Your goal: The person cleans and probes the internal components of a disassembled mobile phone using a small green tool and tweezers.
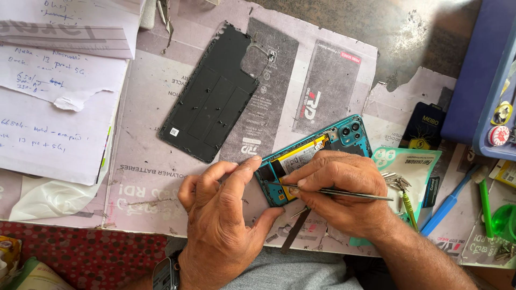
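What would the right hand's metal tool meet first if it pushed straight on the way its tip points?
The right hand aims the thin metal tool leftward; its tip already sits inside the open teal phone. Pushed on, it would likely reach the left hand, whose fingers steady the phone's edge.

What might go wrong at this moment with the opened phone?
The metal tweezers in the right hand work right beside the battery; a slip might puncture it. The left hand steadies the phone only at its edge, so it may shift. Loose screws nearby might scatter.
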